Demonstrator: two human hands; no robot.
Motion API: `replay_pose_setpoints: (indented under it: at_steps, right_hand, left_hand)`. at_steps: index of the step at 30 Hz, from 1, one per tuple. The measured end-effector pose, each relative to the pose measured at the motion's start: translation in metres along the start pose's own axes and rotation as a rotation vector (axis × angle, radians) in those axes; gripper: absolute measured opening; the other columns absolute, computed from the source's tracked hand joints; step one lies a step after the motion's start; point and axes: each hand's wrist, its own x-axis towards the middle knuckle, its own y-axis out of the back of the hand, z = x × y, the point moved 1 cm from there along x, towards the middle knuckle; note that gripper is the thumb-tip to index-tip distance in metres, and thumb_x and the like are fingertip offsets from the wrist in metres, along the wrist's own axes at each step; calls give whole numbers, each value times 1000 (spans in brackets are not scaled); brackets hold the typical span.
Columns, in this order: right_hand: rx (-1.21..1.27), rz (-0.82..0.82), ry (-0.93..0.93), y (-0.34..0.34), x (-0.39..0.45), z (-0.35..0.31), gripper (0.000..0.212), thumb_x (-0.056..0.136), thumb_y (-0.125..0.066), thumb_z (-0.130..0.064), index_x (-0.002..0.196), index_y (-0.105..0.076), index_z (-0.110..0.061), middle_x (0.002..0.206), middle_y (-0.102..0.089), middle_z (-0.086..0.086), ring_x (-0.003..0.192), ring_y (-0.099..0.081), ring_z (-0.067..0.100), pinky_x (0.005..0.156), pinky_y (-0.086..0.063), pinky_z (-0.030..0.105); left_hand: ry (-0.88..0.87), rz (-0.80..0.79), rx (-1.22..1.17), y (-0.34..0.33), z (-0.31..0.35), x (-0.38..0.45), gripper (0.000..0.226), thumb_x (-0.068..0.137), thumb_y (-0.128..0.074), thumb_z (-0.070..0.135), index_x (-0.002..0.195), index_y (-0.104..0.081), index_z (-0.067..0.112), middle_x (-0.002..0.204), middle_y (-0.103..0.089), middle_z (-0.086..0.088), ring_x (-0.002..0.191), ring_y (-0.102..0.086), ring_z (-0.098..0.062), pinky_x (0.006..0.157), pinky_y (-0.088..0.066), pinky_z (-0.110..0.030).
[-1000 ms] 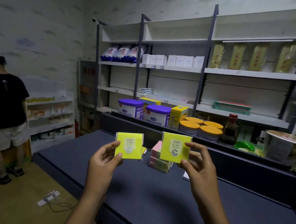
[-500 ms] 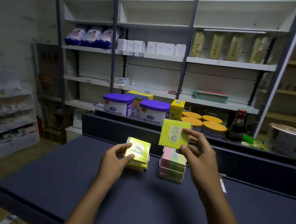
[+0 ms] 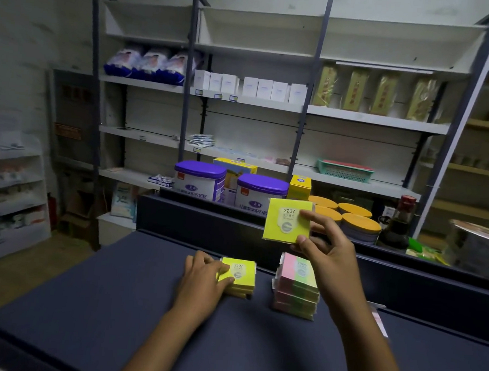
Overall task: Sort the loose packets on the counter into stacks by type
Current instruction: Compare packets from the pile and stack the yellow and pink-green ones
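A low stack of yellow packets [image 3: 239, 277] marked 2207 lies on the dark blue counter [image 3: 113, 306]. My left hand [image 3: 202, 281] rests on the stack's left side, fingers pressing its top packet. To the right stands a taller stack of pink-and-green packets [image 3: 297, 287]. My right hand [image 3: 328, 255] holds one more yellow 2207 packet [image 3: 287, 220] upright in the air, above and between the two stacks, pinched by thumb and fingers at its right edge.
A raised ledge [image 3: 207, 208] runs along the counter's far side with purple-lidded tins [image 3: 200, 179], a yellow box [image 3: 299, 186], orange-lidded jars [image 3: 359, 222] and a dark bottle [image 3: 396, 225]. Stocked shelves [image 3: 272, 106] stand behind. A slip of paper [image 3: 378, 319] lies at the right.
My left hand has lowered its yellow packet onto the yellow stack and now presses it flat. My right hand still holds its packet in the air. The view has turned right.
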Motion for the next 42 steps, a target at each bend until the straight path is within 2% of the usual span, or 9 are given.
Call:
replay_pose_setpoints:
  at_steps: [5,11,15,22,24,28,32,36,42]
  right_hand:
    - [-25,-1,-25,-6,5,6,38,95,-61,0,124,-64,-25,114,-67,-5,97,-72,10,71,-57,17]
    - [-146,-26,-79,-16,14,27,37,91,-68,-6,121,-67,-28,115,-69,-5,103,-67,9,79,-59,24]
    - [-244,-80,-110,-26,18,42,36,89,-72,-11,119,-68,-31,111,-69,-9,102,-65,3,75,-56,17]
    - [-366,-220,-159,-52,26,52,31,85,-77,-11,112,-71,-25,89,-70,3,77,-65,3,72,-58,21]
    - [-459,-263,-167,-59,27,55,30,85,-78,-16,113,-71,-25,89,-68,6,76,-61,6,79,-57,32]
    - [-724,-350,-120,-69,28,61,34,90,-72,-28,124,-66,-26,95,-67,-2,87,-61,10,77,-49,27]
    - [-1059,-407,-37,-73,25,66,35,98,-57,-37,132,-58,-28,107,-68,2,106,-55,20,85,-47,34]
    - [-1339,-508,17,-74,17,69,31,97,-54,-30,127,-59,-25,120,-64,4,111,-49,25,90,-41,34]
    - [-1442,-542,111,-75,9,73,37,94,-57,-29,131,-55,-22,120,-60,4,111,-47,25,91,-40,33]
  left_hand:
    - [-65,-44,87,9,1,0,38,94,-57,48,129,-60,32,120,-47,7,118,-42,-13,96,-45,-32]
    - [-153,149,292,35,-17,12,31,96,-48,50,119,-58,31,115,-54,9,110,-51,-10,86,-42,-25]
    - [-113,185,332,37,-34,12,27,98,-47,45,113,-61,27,113,-57,7,108,-53,-13,86,-43,-26]
    - [-102,199,372,35,-39,10,29,99,-42,48,114,-58,29,116,-56,9,111,-50,-11,89,-40,-25]
    - [-92,201,374,35,-41,8,29,99,-41,48,114,-57,29,116,-55,9,112,-49,-12,90,-39,-26]
    - [-87,201,341,36,-42,7,27,99,-42,47,114,-57,29,116,-55,9,111,-49,-12,90,-39,-26]
    - [-84,210,291,36,-44,7,26,99,-42,46,113,-57,28,116,-56,9,110,-49,-11,91,-40,-26]
    - [-85,227,253,37,-44,6,24,99,-45,44,111,-58,28,114,-56,9,109,-50,-11,91,-41,-26]
    - [-84,241,225,36,-43,4,21,98,-47,44,107,-59,29,110,-57,11,106,-50,-9,89,-41,-24]
